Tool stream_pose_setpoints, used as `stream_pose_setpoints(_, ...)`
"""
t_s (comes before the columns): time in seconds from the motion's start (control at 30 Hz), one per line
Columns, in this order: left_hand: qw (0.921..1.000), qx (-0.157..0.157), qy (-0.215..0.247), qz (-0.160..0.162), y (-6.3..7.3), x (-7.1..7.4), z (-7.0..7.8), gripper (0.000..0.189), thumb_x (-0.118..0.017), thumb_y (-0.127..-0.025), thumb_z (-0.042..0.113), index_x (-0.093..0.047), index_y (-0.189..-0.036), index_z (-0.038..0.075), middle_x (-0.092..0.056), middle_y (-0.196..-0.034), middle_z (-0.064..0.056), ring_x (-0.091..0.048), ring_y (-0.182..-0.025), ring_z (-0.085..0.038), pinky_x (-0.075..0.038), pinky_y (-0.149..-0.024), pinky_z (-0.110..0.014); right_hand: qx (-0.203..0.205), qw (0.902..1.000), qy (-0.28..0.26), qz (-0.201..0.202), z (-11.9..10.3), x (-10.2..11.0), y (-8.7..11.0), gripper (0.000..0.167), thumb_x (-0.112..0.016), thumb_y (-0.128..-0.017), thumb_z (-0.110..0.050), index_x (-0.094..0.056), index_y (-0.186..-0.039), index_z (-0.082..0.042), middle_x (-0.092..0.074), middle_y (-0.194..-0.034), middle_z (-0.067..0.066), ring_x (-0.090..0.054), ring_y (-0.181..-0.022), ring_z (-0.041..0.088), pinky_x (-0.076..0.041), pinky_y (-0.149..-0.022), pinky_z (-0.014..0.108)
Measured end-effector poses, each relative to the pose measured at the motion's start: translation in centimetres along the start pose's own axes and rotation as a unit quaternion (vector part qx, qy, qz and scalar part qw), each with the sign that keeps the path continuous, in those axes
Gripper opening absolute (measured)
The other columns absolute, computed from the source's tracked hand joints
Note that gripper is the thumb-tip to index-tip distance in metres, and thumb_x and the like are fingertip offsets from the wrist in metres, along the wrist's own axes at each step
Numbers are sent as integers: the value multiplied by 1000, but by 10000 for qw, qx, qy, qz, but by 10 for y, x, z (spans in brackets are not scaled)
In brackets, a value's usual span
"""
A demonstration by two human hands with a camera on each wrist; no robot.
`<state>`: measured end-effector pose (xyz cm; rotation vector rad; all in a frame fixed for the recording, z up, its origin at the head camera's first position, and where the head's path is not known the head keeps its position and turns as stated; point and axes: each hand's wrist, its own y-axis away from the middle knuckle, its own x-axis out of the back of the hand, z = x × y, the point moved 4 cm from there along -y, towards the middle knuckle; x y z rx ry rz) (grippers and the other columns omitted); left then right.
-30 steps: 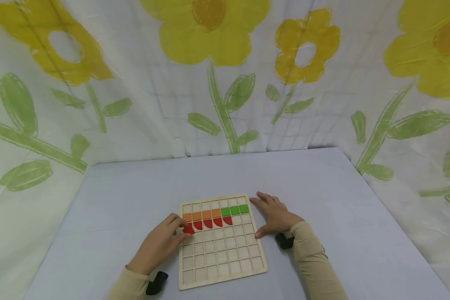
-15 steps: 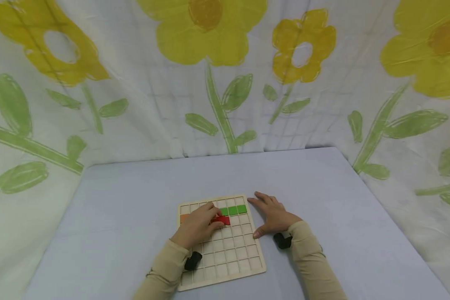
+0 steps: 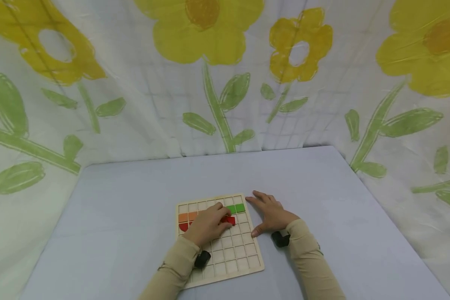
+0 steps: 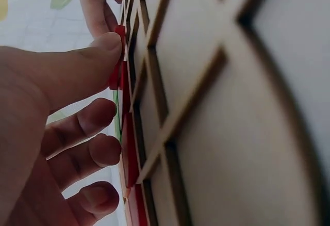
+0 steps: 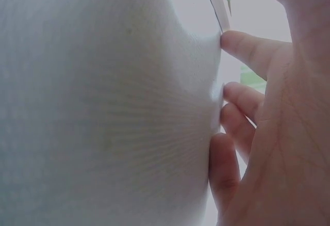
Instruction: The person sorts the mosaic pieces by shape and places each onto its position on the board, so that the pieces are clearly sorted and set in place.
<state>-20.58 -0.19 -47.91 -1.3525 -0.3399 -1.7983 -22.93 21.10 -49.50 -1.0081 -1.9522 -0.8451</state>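
A pale wooden grid board (image 3: 241,251) lies on the table under both hands. My left hand (image 3: 210,223) reaches over it and pinches a red tile (image 3: 231,220) at the right end of the red row. In the left wrist view the thumb presses on that red tile (image 4: 118,76), while the other fingers curl loosely beside the board. Quarter-round red tiles (image 3: 183,227) show left of the hand; others are hidden beneath it. My right hand (image 3: 273,214) is spread at the board's right side, thumb and index fingertip right at its edge.
Above the red row sit orange tiles (image 3: 183,218) and green tiles (image 3: 240,208), partly covered by the left hand. The pale table (image 3: 135,200) extends all round the board. Behind it hangs a curtain (image 3: 153,125) printed with yellow flowers.
My left hand has carried the red tile rightward from the left end of the red row to its right end. The right hand has stayed at the board's edge.
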Motion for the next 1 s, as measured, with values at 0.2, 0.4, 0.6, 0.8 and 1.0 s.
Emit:
stream_pose_setpoints(0.2,10000,-26,41,61,-2,-2,0,20,-68,-90,26,-64,-104,12,-55,-90,2,-47,-67,-7,-45,-60,-22,11,10000,-21,24,0,3,1,112,-84,-59,-56,-30,-151,-20,-14,-158,13,-17,-141,40,-26,-103,60)
stream_pose_setpoints(0.4,10000,67,-20,-46,-6,-5,-1,15,-67,-91,26,-65,-100,14,-53,-89,3,-47,-68,-7,-44,-61,-22,5,10000,-40,-16,1,2,0,112,-83,-59,-58,-30,-151,-21,-14,-158,13,-16,-141,39,-26,-104,60)
stream_pose_setpoints(0.6,10000,7,-15,-69,-8,-6,1,14,-67,-91,24,-65,-100,14,-53,-89,2,-46,-67,-7,-43,-59,-21,-20,10000,-52,-43,2,0,0,113,-83,-58,-59,-30,-151,-22,-14,-159,12,-15,-142,38,-26,-105,59)
stream_pose_setpoints(0.8,10000,35,-10,-6,-9,-5,3,15,-67,-90,23,-63,-99,12,-53,-89,1,-46,-67,-8,-43,-59,-22,-45,10000,-43,-32,1,0,0,112,-83,-59,-57,-30,-151,-22,-14,-159,11,-15,-142,38,-26,-105,59)
stream_pose_setpoints(1.0,9997,13,-29,229,-11,-5,2,15,-69,-89,20,-62,-99,11,-52,-91,-2,-47,-68,-10,-45,-58,-22,-60,10000,-34,-57,-1,1,0,111,-83,-60,-57,-30,-151,-21,-14,-159,11,-15,-142,38,-26,-105,59)
